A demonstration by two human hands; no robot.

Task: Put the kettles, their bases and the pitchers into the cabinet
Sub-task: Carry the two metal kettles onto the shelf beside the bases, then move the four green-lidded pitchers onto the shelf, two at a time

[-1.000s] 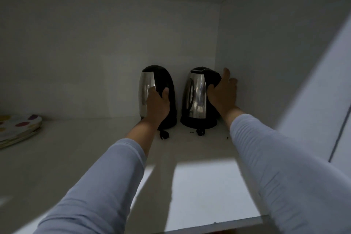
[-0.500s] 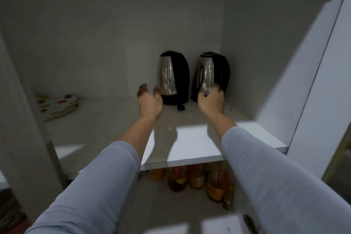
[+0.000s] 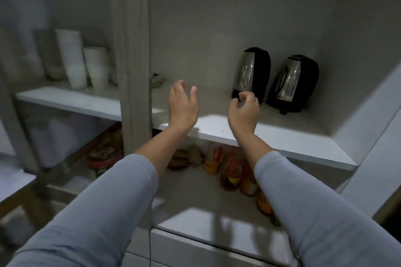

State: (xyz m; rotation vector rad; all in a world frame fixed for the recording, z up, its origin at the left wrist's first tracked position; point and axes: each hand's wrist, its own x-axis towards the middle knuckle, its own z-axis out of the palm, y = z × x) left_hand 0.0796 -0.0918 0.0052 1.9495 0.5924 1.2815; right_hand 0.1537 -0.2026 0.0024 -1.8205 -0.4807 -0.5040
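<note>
Both hands point(image 3: 213, 108) have drawn back, loosely curled and empty; two steel-and-black kettles point(image 3: 274, 80) stand side by side.

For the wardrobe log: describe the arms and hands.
Both arms wear plain light blue-grey long sleeves pushed up, forearms bare. Left hand and right hand are bare; no gloves, rings, watch or markings visible.

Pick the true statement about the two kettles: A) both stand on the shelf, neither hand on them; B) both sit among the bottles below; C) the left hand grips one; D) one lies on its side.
A: both kettles stand upright on the shelf; left hand and right hand hold nothing.
</note>
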